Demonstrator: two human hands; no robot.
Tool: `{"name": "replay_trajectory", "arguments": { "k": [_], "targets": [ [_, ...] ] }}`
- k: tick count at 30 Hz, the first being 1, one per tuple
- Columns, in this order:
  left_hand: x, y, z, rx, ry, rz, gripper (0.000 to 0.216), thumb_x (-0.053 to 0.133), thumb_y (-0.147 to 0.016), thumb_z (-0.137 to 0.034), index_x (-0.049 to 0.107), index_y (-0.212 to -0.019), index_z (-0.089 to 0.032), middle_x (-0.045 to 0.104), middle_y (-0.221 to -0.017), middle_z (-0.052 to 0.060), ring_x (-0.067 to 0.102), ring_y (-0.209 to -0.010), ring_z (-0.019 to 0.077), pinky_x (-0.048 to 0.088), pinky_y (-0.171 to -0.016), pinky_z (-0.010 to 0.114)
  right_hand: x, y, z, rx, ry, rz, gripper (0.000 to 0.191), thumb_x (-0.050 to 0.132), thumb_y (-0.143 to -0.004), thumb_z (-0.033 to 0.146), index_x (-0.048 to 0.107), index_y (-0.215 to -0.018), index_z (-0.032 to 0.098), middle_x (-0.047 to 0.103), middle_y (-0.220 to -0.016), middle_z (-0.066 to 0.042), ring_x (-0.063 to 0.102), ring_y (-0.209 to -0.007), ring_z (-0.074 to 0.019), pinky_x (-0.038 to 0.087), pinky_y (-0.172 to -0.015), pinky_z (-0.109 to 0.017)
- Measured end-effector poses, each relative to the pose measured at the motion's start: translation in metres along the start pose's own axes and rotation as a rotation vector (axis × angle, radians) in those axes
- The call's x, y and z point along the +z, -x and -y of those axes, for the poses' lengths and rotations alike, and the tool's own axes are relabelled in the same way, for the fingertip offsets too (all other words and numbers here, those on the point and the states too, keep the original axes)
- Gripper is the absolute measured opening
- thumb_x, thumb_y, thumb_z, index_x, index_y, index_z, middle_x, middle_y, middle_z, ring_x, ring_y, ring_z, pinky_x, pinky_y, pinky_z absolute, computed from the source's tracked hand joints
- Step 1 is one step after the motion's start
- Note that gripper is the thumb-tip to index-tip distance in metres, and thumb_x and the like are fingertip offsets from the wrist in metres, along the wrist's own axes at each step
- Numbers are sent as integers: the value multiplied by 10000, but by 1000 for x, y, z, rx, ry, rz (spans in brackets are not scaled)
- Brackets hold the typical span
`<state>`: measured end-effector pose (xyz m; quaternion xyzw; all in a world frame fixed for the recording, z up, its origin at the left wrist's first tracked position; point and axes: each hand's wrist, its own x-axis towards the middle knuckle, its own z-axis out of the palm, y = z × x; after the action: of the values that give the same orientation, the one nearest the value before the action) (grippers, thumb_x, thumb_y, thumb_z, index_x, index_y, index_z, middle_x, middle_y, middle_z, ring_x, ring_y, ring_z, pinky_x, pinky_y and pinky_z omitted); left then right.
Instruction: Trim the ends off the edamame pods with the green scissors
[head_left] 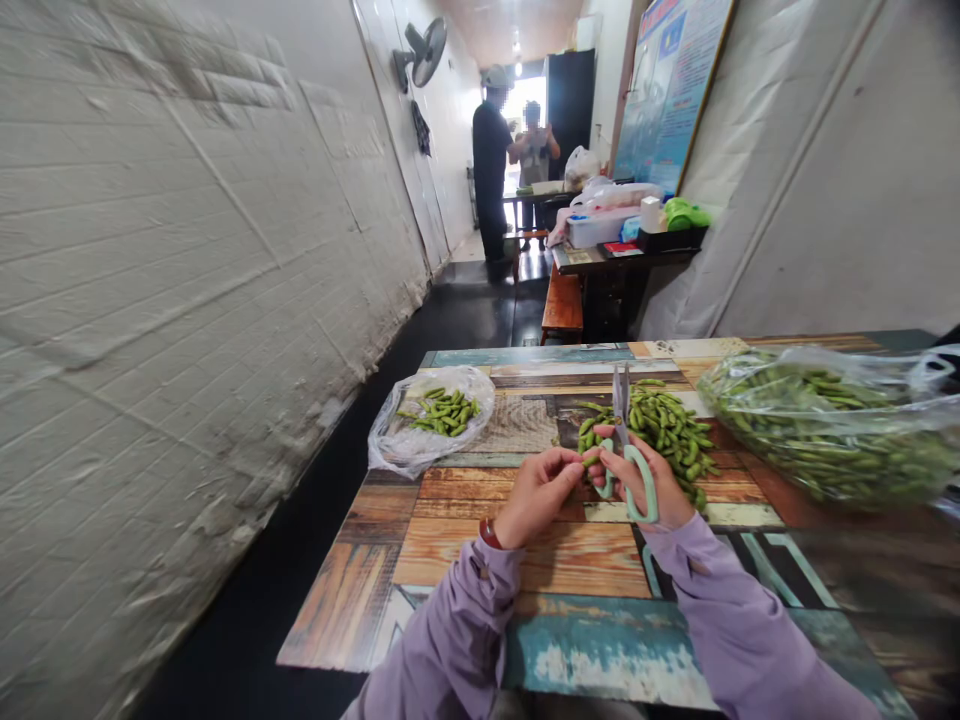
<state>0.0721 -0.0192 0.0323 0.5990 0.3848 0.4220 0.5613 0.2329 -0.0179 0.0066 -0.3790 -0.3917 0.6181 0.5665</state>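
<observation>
My left grip (538, 494) pinched a green pod (592, 461) between thumb and fingertips, just beside my right grip (666, 488). The right one was closed around a pair of scissors (622, 400), its fingers at the pale green handles and the blades pointing away from me. Both were above the surface (525, 550), which looked like a patchwork of coloured boards. Just beyond my right grip lay a loose pile of pods (671, 428), partly hidden behind my fingers and the scissors. To the left, well apart from the pile, a few pods (446, 412) sat in a spread plastic bag (388, 432); to the right, a bigger clear bag (930, 372) bulged with more. I wore lilac sleeves (461, 620) and a reddish-brown band (490, 533) on my left wrist. Farther off, a second surface (581, 260) carried a plastic box (592, 232), and a person in dark clothes (491, 160) stood near another person (534, 155).
</observation>
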Motion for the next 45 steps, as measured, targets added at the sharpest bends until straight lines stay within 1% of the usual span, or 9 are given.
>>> {"name": "replay_trajectory", "arguments": {
  "k": [3, 7, 14, 18, 22, 25, 28, 36, 45],
  "targets": [
    [-1, 1, 0, -17, 18, 31, 396, 560, -799, -498, 666, -836, -119, 632, -739, 51, 548, -663, 119, 435, -644, 239, -2, 0, -2, -9, 3, 44, 621, 750, -661, 365, 503, -1220, 254, 678, -905, -43, 662, -773, -192, 545, -564, -271],
    [-2, -1, 5, -20, 47, 8, 402, 625, -740, -513, 683, -844, -129, 665, -807, 75, 592, -759, 169, 467, -700, 277, -1, 2, 2, -54, 32, 89, 570, 713, -718, 352, 494, -1237, 264, 671, -949, -46, 656, -808, -182, 544, -612, -273],
    [-6, -5, 12, 17, 69, -161, 283, 709, -689, -392, 632, -774, -133, 606, -728, 31, 530, -656, 115, 425, -612, 230, 2, 5, 8, -103, 138, 47, 473, 656, -763, 412, 523, -1185, 245, 672, -913, -51, 626, -691, -141, 513, -591, -267],
    [-13, -6, 8, 53, 86, -275, 241, 711, -680, -352, 631, -764, -140, 587, -726, 14, 501, -652, 102, 404, -609, 216, 1, 8, 9, -185, 453, 82, 465, 639, -769, 411, 554, -1185, 221, 669, -861, -41, 605, -662, -136, 509, -620, -277],
    [-17, -5, 0, 40, 193, -260, 232, 705, -681, -330, 658, -807, -142, 633, -778, 35, 547, -721, 129, 427, -688, 241, -1, 9, 5, -368, 847, 50, 490, 674, -725, 391, 587, -1182, 237, 681, -915, -51, 636, -788, -193, 528, -728, -325],
    [-19, -4, -4, 64, 187, -232, 231, 683, -707, -333, 680, -842, -145, 653, -810, 38, 559, -745, 135, 427, -727, 253, -3, 7, 2, -489, 1014, 87, 480, 652, -747, 379, 573, -1204, 253, 663, -992, -63, 630, -816, -199, 532, -745, -335],
    [-21, -3, -7, 91, 134, -219, 213, 652, -740, -338, 687, -822, -145, 655, -804, 31, 557, -756, 135, 422, -744, 252, -5, 6, 3, -547, 1122, 112, 487, 635, -764, 367, 553, -1230, 253, 650, -973, -63, 611, -799, -194, 523, -741, -331],
    [-23, -4, -6, 124, 70, -263, 208, 665, -731, -332, 668, -825, -146, 653, -816, 35, 566, -780, 148, 427, -755, 260, -5, 6, 5, -600, 1198, 121, 532, 651, -747, 376, 532, -1251, 258, 635, -988, -62, 587, -753, -186, 503, -762, -345],
    [-30, -2, -7, 196, -121, -218, 225, 622, -773, -370, 663, -820, -154, 592, -791, 30, 504, -732, 132, 393, -685, 237, -5, 4, 3, -573, 1162, 169, 507, 640, -755, 362, 539, -1242, 260, 643, -980, -57, 582, -768, -184, 509, -737, -339]
  ]
}}
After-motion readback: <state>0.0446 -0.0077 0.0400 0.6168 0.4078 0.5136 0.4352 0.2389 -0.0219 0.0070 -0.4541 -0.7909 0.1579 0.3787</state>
